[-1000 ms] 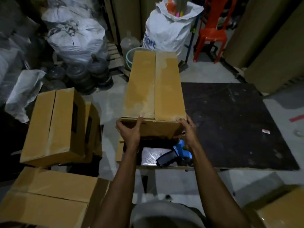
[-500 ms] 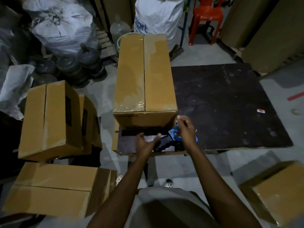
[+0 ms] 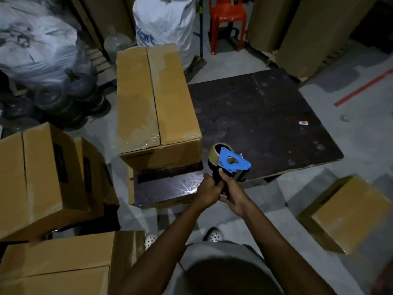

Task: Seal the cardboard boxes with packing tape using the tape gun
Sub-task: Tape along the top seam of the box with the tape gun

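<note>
The tape gun [image 3: 231,163] has come up off the dark board [image 3: 276,116], where it lay half a second ago below the near end of the long cardboard box [image 3: 157,99]. The left hand [image 3: 209,191], loose then, has joined the right hand [image 3: 235,195] on it. Both now curl round the black handle at centre frame, left hand on the left side, right thumb reaching the blue plate. Roll and plate stand above the knuckles, just beside the box's lower right corner.

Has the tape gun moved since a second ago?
Yes: tape gun lifted off the dark board, right of the box near its front corner, in left hand and right hand.
</note>
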